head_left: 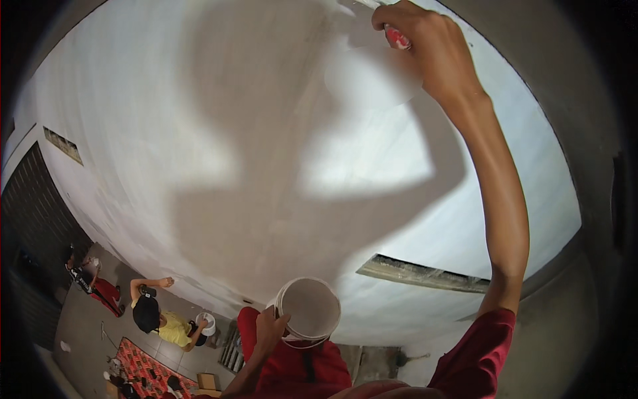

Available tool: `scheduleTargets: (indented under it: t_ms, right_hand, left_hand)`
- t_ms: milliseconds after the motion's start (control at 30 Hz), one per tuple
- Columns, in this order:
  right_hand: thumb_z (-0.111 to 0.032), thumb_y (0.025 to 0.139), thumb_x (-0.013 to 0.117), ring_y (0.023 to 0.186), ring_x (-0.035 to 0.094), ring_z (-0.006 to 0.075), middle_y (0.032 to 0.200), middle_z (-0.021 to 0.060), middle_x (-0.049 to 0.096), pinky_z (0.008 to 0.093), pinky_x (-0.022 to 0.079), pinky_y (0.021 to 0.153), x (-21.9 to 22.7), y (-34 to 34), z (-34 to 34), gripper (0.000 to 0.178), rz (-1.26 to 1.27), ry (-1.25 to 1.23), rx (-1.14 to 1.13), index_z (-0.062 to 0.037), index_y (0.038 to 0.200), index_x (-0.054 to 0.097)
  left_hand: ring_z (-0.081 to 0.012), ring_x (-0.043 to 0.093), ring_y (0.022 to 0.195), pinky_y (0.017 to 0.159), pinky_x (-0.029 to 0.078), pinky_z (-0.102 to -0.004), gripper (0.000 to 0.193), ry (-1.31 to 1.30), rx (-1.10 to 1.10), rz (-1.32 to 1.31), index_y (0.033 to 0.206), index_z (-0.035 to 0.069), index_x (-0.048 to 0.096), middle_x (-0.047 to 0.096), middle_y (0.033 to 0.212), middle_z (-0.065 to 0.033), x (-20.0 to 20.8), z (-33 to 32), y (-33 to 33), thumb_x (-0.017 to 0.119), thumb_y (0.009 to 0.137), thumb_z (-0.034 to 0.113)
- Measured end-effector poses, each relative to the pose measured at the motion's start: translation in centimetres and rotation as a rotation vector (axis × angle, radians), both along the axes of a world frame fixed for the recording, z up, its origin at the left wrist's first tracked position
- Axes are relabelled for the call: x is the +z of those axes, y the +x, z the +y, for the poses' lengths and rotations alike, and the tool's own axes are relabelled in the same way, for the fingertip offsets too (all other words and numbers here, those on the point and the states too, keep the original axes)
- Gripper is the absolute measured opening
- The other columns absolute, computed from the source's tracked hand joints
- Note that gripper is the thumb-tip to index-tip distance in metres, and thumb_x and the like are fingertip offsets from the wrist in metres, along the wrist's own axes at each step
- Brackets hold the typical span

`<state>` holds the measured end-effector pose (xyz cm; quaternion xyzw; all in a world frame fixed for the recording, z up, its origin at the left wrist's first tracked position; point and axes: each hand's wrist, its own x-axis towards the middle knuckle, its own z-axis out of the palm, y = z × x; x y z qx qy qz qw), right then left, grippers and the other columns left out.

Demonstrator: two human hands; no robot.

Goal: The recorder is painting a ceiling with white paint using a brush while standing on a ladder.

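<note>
My right hand [435, 50] is raised high against the white-coated wall [133, 113], its fingers closed around a paintbrush [397, 38]. The red end of the handle shows below my fist, while the pale brush head is mostly cut off by the upper edge of the view. Down low, my left hand [271, 330] grips the rim of a white bucket [337, 319], held in front of my red clothing. The bucket's mouth faces me, and its inside looks pale; how much it holds I cannot tell.
Shadows of my head and arm fall across the wall. A long slot [422, 274] opens at lower right. Far below, a person in yellow [174, 330] has a white bucket [207, 324]; another person [103, 289] stands near a dark slatted door [36, 206]. A patterned red mat [143, 366] covers some floor.
</note>
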<state>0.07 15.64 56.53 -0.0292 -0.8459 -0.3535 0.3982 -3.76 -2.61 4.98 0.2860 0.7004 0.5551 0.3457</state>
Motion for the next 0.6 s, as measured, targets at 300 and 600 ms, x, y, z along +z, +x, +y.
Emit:
scheduleTargets:
  t_ms: [300,600]
  right_hand:
    - [-0.003,0.076,0.064,0.074,0.067,0.0230,0.086,0.0154,0.066,0.0335,0.057,0.064,1.4,-4.8,3.7,0.010,0.086,0.372,-0.185,-0.0014,0.086,0.068]
    - [-0.025,0.068,0.075,0.093,0.062,0.0330,0.105,0.0237,0.055,0.0365,0.057,0.067,-8.9,-8.1,7.0,0.028,-0.140,0.283,-0.211,-0.0089,0.083,0.059]
  left_hand:
    - [-0.0273,0.067,0.061,0.058,0.052,-0.0386,0.032,0.016,-0.001,0.099,0.084,-0.009,0.062,0.064,0.066,-0.0185,-1.1,0.9,-0.6,0.063,0.075,0.022]
    - [-0.0255,0.067,0.053,0.052,0.052,-0.0379,0.031,0.002,-0.070,0.038,0.083,-0.009,0.062,0.065,0.063,-0.0190,-2.5,1.9,-2.0,0.063,0.076,0.022]
